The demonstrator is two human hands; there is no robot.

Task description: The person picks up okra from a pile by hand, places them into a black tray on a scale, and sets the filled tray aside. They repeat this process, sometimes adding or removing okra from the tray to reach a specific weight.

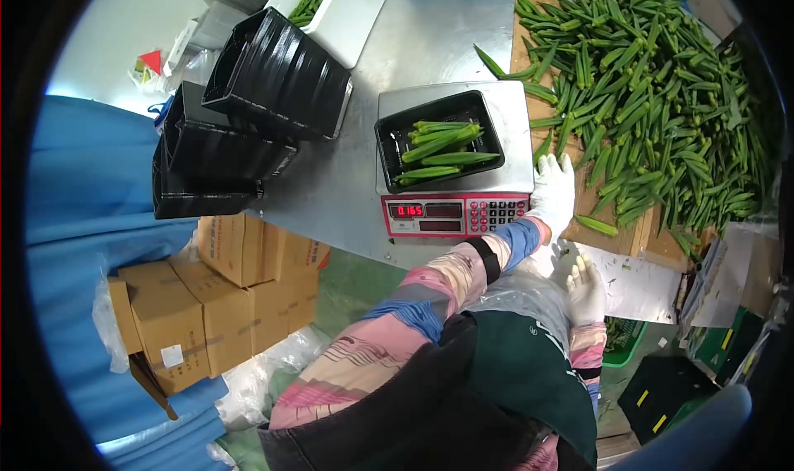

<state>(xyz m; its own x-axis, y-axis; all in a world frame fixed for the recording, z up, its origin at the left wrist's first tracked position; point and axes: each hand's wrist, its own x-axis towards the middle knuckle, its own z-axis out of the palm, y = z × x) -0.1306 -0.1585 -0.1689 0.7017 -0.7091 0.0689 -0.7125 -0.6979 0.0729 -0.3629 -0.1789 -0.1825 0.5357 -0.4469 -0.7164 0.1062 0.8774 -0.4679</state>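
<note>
A black plastic tray [387, 153] holding several okra pods [442, 143] sits on the steel plate of a digital scale [514, 115], whose red display reads 0.165. My left hand [552, 196], in a white glove, is by the scale's right corner, next to the okra on the board. Its fingers stretch forward, and no okra shows in them. Lower down, close to my body, my gloved right hand [585, 291] is just off the table's front edge, fingers apart and slightly bent, with nothing visible in it. A large okra pile [645, 99] covers the right side.
Stacks of black trays [281, 74] stand at the table's left, beside a white bin [351, 16] with okra. Under the okra pile lies a cardboard sheet [525, 45]. Cardboard boxes [169, 314] are on the floor at left; a green crate [633, 339] is at lower right.
</note>
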